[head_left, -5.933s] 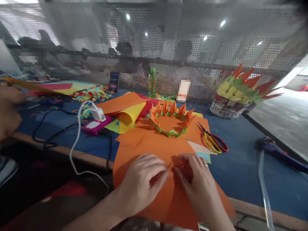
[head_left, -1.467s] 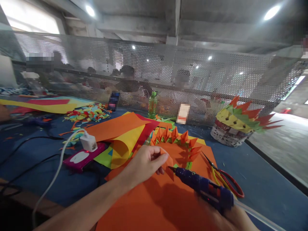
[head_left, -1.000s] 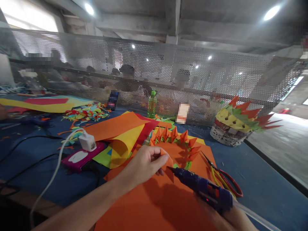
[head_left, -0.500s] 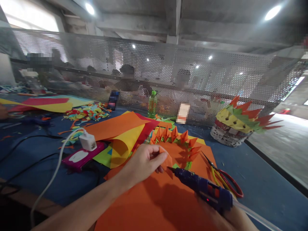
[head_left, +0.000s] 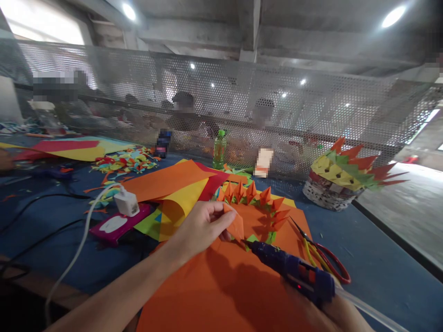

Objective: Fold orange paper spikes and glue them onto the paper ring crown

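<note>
My left hand (head_left: 202, 227) pinches a small folded orange paper piece (head_left: 236, 225) just above a large orange sheet (head_left: 221, 295). My right hand (head_left: 341, 313), mostly hidden at the bottom edge, grips a blue glue gun (head_left: 292, 269) whose nozzle points at the lower edge of that piece. Right behind stands a paper ring of orange spikes on green bases (head_left: 254, 203).
Red and yellow scissors (head_left: 323, 260) lie right of the sheet. Curled yellow and orange paper (head_left: 175, 198), a pink phone with a white charger (head_left: 119, 219) and paper scraps (head_left: 122, 163) are left. A green bottle (head_left: 218, 150) and a spiked basket (head_left: 341, 177) stand by the mesh fence.
Since 5.9 s ago my right hand has taken up the glue gun. In the last half second my left hand lifted and tilted the orange piece against the nozzle.
</note>
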`<state>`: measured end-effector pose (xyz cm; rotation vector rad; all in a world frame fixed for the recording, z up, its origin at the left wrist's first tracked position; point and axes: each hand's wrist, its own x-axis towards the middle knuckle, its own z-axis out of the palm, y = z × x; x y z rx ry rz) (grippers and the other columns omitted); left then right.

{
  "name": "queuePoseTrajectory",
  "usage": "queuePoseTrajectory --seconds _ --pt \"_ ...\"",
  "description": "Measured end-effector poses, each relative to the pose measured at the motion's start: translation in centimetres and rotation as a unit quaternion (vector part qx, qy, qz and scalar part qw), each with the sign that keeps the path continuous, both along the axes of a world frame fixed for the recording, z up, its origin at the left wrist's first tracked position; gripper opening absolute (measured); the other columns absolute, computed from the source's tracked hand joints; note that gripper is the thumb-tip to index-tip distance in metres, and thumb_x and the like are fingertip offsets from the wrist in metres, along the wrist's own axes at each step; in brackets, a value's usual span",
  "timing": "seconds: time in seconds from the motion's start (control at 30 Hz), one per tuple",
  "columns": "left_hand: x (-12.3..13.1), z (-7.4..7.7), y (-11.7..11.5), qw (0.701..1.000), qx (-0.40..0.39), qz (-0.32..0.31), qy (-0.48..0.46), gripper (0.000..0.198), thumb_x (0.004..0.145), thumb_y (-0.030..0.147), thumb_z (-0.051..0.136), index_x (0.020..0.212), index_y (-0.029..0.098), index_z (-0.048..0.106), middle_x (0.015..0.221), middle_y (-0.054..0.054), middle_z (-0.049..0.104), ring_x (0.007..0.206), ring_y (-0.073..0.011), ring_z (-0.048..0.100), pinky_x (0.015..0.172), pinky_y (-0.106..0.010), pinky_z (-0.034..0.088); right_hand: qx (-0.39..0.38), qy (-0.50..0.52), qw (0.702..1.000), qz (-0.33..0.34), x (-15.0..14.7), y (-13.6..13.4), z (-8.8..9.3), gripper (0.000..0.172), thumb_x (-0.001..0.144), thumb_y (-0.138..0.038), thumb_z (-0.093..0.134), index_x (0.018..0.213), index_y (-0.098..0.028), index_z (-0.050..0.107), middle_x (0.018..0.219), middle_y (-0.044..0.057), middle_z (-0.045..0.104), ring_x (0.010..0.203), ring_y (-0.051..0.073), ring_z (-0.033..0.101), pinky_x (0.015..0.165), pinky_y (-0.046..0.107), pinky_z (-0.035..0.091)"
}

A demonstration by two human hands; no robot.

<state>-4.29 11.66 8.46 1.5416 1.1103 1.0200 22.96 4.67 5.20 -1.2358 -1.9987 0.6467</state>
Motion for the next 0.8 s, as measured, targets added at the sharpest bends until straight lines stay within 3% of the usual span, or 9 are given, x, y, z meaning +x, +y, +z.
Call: queuePoseTrajectory --seconds 0.27,0.43,0.53,0.67,0.8 --pt "-0.3 0.3 0.0 1.000 0.005 0.011 -0.005 0.028 0.085 0.042 0.063 0.079 0.015 0.069 0.065 0.000 0.066 0.056 -0.0118 0.065 0.059 -0.022 0.051 -0.009 -0.013 1.000 0.016 -0.1 -0.3 -0.3 0.031 0.099 -0.044 0.062 0.120 -0.021 0.065 0.124 0.005 0.066 0.104 0.021 0.067 0.088 0.038 0.058" --pt "-0.6 0.7 0.0 1.000 0.007 0.023 -0.006 0.028 0.085 0.042 0.063 0.081 0.015 0.069 0.069 -0.001 0.070 0.058 -0.0114 0.066 0.060 -0.022 0.051 -0.008 -0.026 0.999 0.019 -0.1 -0.2 -0.4 0.029 0.099 -0.046 0.059 0.102 -0.019 0.068 0.085 -0.001 0.068 0.070 0.013 0.065 0.068 0.026 0.056" --pt "-0.8 0.8 0.0 0.999 0.009 0.038 -0.005 0.028 0.085 0.042 0.064 0.080 0.015 0.069 0.069 -0.002 0.069 0.059 -0.0119 0.067 0.059 -0.021 0.052 -0.002 -0.035 0.999 0.010 0.0 0.0 -0.5 0.028 0.096 -0.046 0.060 0.088 -0.021 0.070 0.069 -0.001 0.067 0.061 0.014 0.064 0.062 0.022 0.053" --pt "-1.1 0.8 0.1 0.998 0.019 0.064 -0.009 0.027 0.083 0.043 0.064 0.079 0.017 0.067 0.064 -0.001 0.066 0.060 -0.0137 0.068 0.059 -0.023 0.054 0.054 -0.098 0.993 -0.033 0.8 0.5 -1.1 0.031 0.093 -0.049 0.060 0.086 -0.022 0.073 0.077 0.003 0.075 0.067 0.017 0.069 0.063 0.020 0.055" --pt "-1.2 1.0 0.1 0.997 0.025 0.066 -0.009 0.027 0.080 0.044 0.065 0.078 0.018 0.068 0.064 -0.001 0.067 0.058 -0.0145 0.068 0.057 -0.023 0.054 0.115 -0.133 0.980 -0.090 3.9 1.6 -1.0 0.032 0.092 -0.049 0.059 0.087 -0.021 0.073 0.069 0.001 0.072 0.062 0.017 0.067 0.056 0.021 0.052"
